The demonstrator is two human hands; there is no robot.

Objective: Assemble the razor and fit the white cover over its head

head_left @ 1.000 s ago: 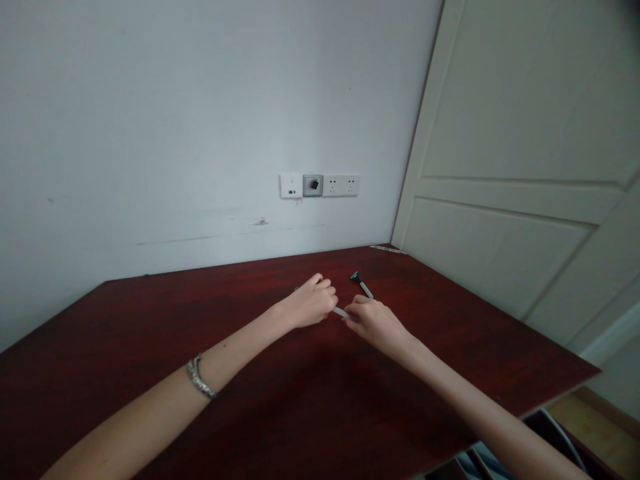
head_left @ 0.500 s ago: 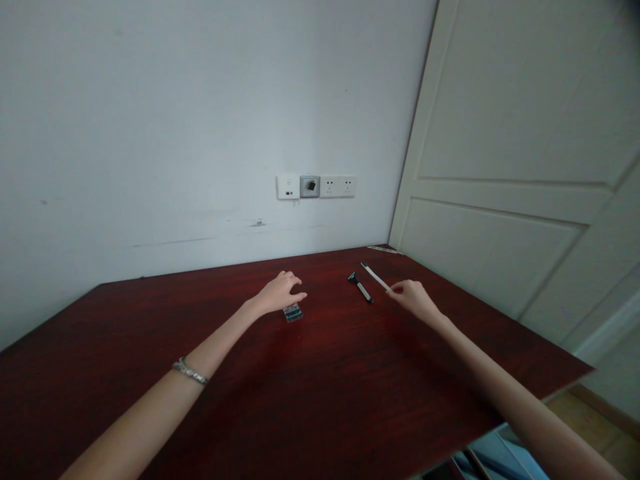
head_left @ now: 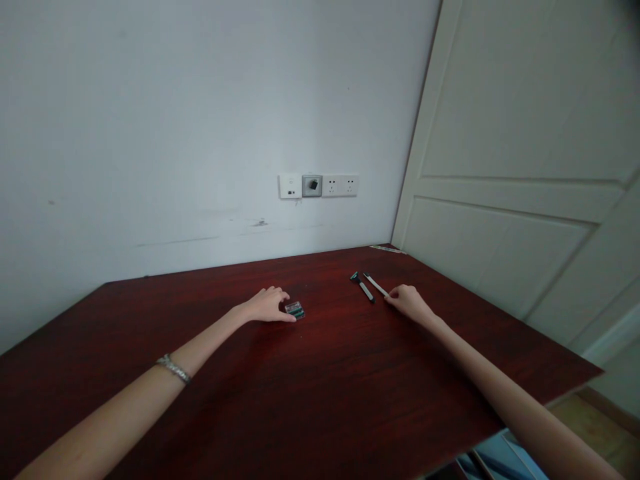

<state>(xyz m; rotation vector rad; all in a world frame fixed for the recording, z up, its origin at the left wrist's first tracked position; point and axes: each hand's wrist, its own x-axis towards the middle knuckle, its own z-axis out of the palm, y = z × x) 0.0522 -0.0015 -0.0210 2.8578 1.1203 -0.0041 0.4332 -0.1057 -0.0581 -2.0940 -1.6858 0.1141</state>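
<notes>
Nearest, a bracelet [head_left: 173, 369] sits on the left forearm, well to the near left of the razor [head_left: 362, 287]. Both forearms reach out over a dark red surface [head_left: 320, 400].

The left grip [head_left: 267, 305] lies palm down on the surface, left of the razor and a little nearer. It is loosely open. Its thumb and fingertips touch the left edge of a small pack [head_left: 295, 309], which lies flat between this grip and the razor, well apart from the razor. What the pack holds is too small to tell.

The right grip [head_left: 409, 303] rests just to the near right of the razor. Its thumb and forefinger are closed on the near end of a thin white stick [head_left: 376, 285]. The stick lies on the surface just right of the razor and roughly parallel to it, and the two are not touching.

The razor itself lies free, its dark head at the far end and its handle pointing near and right.

Beyond the razor, at the far right corner of the surface, lies a pale strip [head_left: 387, 249]. Above and behind the razor, a row of sockets [head_left: 319, 185] is set in the white wall [head_left: 175, 133]. To the razor's right stands a panelled door [head_left: 525, 167].
</notes>
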